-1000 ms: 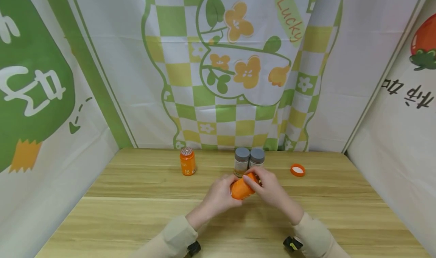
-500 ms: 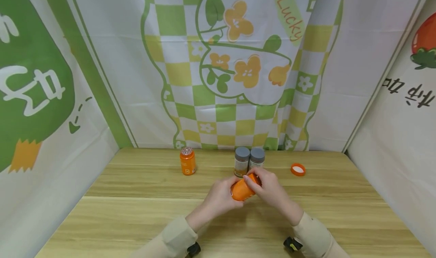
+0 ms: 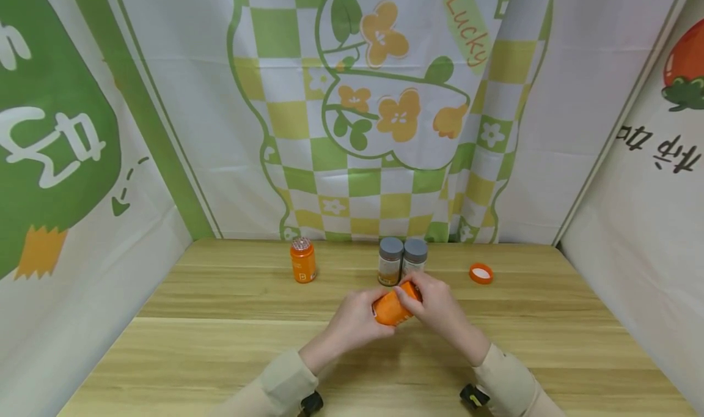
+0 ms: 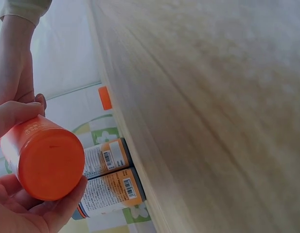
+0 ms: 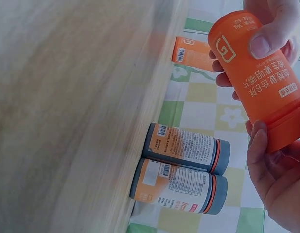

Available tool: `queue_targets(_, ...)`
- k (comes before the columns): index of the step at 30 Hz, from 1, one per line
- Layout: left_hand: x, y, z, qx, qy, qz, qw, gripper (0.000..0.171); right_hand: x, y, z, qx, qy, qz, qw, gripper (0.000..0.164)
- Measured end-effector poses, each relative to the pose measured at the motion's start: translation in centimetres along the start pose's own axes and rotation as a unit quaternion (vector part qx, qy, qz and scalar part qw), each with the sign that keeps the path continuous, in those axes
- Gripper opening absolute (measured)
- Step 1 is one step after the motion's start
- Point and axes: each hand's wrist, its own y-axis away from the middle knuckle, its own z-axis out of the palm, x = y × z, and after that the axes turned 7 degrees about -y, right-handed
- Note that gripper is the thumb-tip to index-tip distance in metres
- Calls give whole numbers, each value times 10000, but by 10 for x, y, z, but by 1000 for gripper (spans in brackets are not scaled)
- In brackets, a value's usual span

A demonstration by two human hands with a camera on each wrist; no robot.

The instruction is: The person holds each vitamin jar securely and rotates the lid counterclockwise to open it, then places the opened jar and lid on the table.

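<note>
In the head view, my left hand (image 3: 360, 316) grips the body of an orange pill bottle (image 3: 392, 310), held tilted above the table. My right hand (image 3: 438, 304) has its fingers curled round the bottle's capped end. From the right wrist, the orange cap (image 5: 286, 127) is visible on the bottle, with fingers on it, and white lettering covers the body. The left wrist view looks straight at the round orange base (image 4: 51, 162). A second orange bottle (image 3: 304, 265) stands capless at the back left, its top silvery. A loose orange cap (image 3: 481, 274) lies at the back right, white lining up.
Just beyond my hands, two grey-lidded bottles (image 3: 390, 265) stand side by side near the back of the wooden table (image 3: 220, 343). Printed cloth (image 3: 363, 203) hangs behind the table, with more cloth at both sides.
The held bottle has turned slightly between my hands, and more of its white print shows at the lower edge. My hands stay in nearly the same place. The other bottles have not moved.
</note>
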Motion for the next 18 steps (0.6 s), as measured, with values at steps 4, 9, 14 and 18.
queue_targets(4, -2, -1, 0, -14, 72, -10, 10000, 48, 1, 1, 0, -53, 81, -37, 9999, 9)
queue_targets(9, -2, -2, 0, -90, 218, -121, 9996, 46, 1, 2, 2, -72, 264, -112, 9996, 11)
queue_targets(14, 0, -2, -1, -228, 361, -294, 9987, 46, 0, 3, 2, -124, 264, -93, 9995, 12)
queue_targets(18, -1, -2, -1, -293, 470, -337, 9979, 44, 1, 4, 2, -124, 248, -143, 9995, 13)
